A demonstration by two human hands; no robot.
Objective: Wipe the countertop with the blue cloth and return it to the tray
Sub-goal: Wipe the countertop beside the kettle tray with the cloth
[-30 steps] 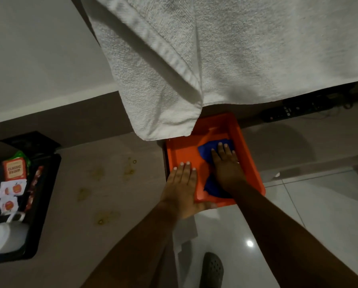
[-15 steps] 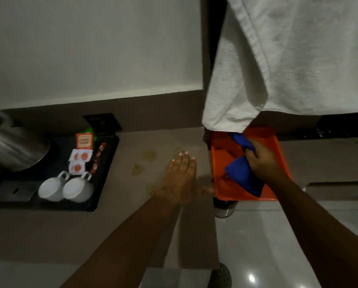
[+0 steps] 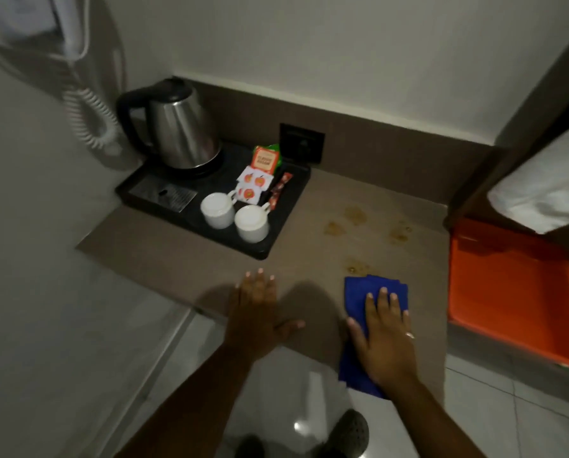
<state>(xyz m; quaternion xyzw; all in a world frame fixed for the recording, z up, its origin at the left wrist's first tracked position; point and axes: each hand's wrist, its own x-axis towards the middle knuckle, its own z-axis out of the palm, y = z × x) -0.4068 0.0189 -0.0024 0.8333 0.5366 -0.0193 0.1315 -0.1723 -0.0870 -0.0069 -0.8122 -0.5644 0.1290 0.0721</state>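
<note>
The blue cloth lies flat on the brown countertop near its front edge, one end hanging over the edge. My right hand presses down on it with fingers spread. My left hand rests flat and open on the countertop to the left of the cloth, holding nothing. Several yellowish stains mark the countertop beyond the cloth. The orange tray sits to the right on a lower ledge, with nothing visible inside it.
A black tray at the back left holds a steel kettle, two white cups and sachets. A white towel hangs over the orange tray's far end. A coiled cord hangs on the left wall.
My right hand lifted the blue cloth out of the orange tray and brought it left onto the countertop, where it now presses it flat. The view swung left.
</note>
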